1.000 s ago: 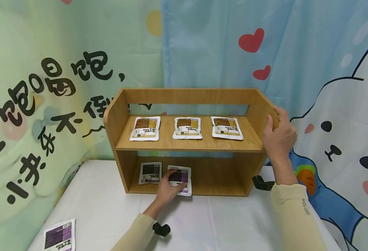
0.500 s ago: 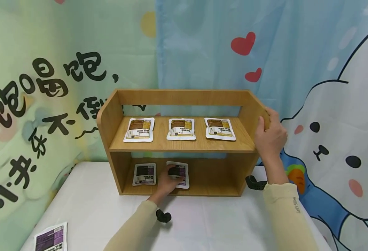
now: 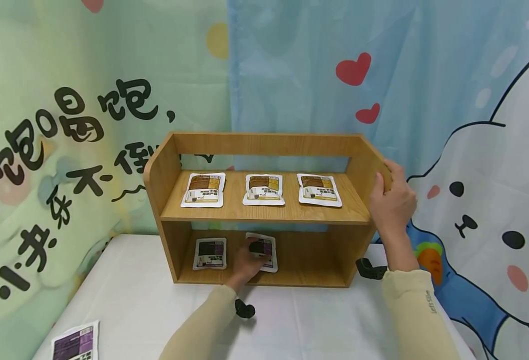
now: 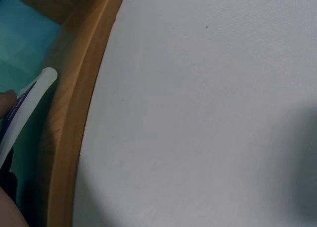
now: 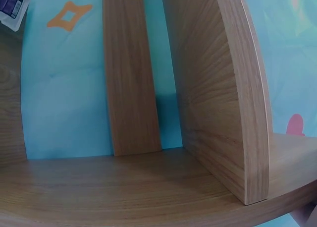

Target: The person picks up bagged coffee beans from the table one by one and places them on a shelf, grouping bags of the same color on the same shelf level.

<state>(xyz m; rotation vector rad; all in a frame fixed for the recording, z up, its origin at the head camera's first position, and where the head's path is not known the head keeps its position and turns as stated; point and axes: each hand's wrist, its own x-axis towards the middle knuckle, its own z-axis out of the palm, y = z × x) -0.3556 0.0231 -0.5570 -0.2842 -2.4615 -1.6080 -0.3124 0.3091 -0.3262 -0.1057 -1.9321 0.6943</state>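
Note:
A two-tier wooden shelf (image 3: pixel 264 221) stands on the table. My left hand (image 3: pixel 245 264) is inside its lower tier, pinching a white pouch with a black-and-purple label (image 3: pixel 269 253). The left wrist view shows the pouch (image 4: pixel 30 105) edge-on, tilted, just behind the wooden front edge (image 4: pixel 81 108). Left of the hand, a similar pouch (image 3: pixel 210 253) leans in the lower tier. My right hand (image 3: pixel 393 202) grips the front edge of the shelf's right side panel (image 3: pixel 370 167).
Three pouches with brown-and-yellow labels, left (image 3: pixel 203 190), middle (image 3: pixel 263 190) and right (image 3: pixel 320 190), sit in a row on the upper tier. Another purple-labelled pouch (image 3: pixel 77 342) lies on the white tablecloth (image 3: pixel 129 290) at the front left. A printed curtain (image 3: pixel 287 80) hangs behind the shelf.
My left hand has moved the purple-labelled pouch from the lower tier's front edge deeper inside, beside the other pouch. The right hand keeps its grip on the side panel.

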